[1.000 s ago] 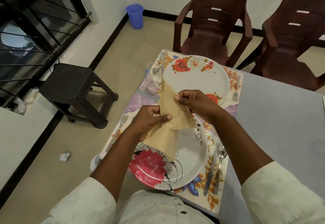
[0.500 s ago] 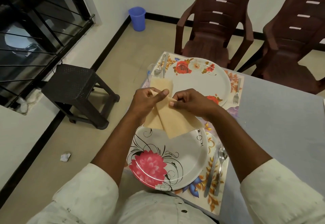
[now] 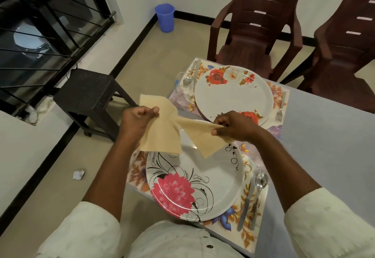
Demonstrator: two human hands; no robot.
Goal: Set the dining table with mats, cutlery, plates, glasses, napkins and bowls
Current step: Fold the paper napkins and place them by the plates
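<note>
Napkin [image 3: 160,134] held in air above near plate [image 3: 203,186]. Left hand [image 3: 138,122] and right hand [image 3: 233,127] pinch opposite edges. Judged light, limp, non-fragile; grip corners to fold.

The grey table [image 3: 324,140] lies bare to the right of both mats, giving open room there. The near plate [image 3: 203,186] fills most of its mat, with a knife [image 3: 246,203] and spoon [image 3: 259,186] just beside its right rim. The far plate [image 3: 233,93] is flanked by a fork [image 3: 281,107] on the right and cutlery on the left. Both hands stretch a beige napkin [image 3: 162,128] above the near plate's far edge. Two brown chairs [image 3: 253,30] stand close behind the table.
</note>
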